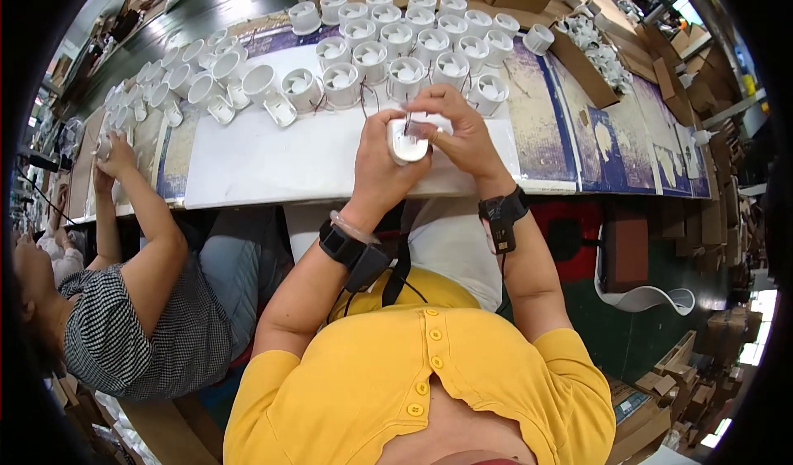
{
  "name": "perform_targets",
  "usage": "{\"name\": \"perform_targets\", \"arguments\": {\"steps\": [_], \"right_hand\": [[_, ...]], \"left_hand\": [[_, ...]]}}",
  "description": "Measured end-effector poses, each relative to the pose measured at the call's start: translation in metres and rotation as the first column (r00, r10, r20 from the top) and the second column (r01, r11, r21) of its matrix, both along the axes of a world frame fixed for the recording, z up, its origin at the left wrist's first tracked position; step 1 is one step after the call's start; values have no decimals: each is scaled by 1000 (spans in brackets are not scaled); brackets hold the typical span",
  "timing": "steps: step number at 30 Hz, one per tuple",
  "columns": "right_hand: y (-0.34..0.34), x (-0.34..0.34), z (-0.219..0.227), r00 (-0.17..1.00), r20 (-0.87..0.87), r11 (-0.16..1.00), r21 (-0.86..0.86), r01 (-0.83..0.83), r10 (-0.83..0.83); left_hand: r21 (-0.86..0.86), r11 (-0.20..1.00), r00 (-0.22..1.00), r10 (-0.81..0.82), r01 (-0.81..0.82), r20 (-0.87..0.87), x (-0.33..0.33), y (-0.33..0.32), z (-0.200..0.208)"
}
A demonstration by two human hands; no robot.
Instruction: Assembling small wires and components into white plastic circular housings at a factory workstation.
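Observation:
My left hand (387,161) is wrapped round a white plastic housing (406,149) with a rounded end, held just above the front part of the table. From the right, my right hand (458,130) reaches over the housing, thumb and fingers pinched together at its top. Thin dark wires (407,123) show at those fingertips; their ends are hidden. Beyond my hands stand several round white fan units (407,70), blades showing in their open tops and thin wires trailing from some.
White cup-shaped housings (260,81) lie in rows to the left. A white sheet (248,163) covers the table's middle. At the right, a cardboard box (582,68) holds small white parts. On my left, a co-worker's hand (118,155) holds a white part.

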State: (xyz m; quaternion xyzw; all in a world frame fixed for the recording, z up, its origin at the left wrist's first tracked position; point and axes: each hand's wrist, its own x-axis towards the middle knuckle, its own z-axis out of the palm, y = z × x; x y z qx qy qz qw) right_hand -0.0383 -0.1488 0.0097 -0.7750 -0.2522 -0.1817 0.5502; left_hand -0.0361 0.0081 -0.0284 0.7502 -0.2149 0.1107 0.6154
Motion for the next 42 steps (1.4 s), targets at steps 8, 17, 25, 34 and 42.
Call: {"name": "perform_targets", "arguments": {"steps": [8,17,25,34,42], "right_hand": [[25,-7,2,997,4,967,240,-79,80],[25,7,-5,939,-248,752,659,-16,237],[26,7,7,902,-373,830,556,30,218],[24,-7,0,958,-267,994,-6,-111,105],[35,-6,-8,842,-420,777,630,1,339]], "left_hand": [[81,994,984,52,-67,170,-16,7,7],[83,995,946,20,-49,324,-7,5,4],[-148,985,994,-99,92,-40,-5,12,-1],[-202,950,970,-242,237,3,1,14,-6],[-82,981,983,-180,177,-30,-4,13,-2]]}}
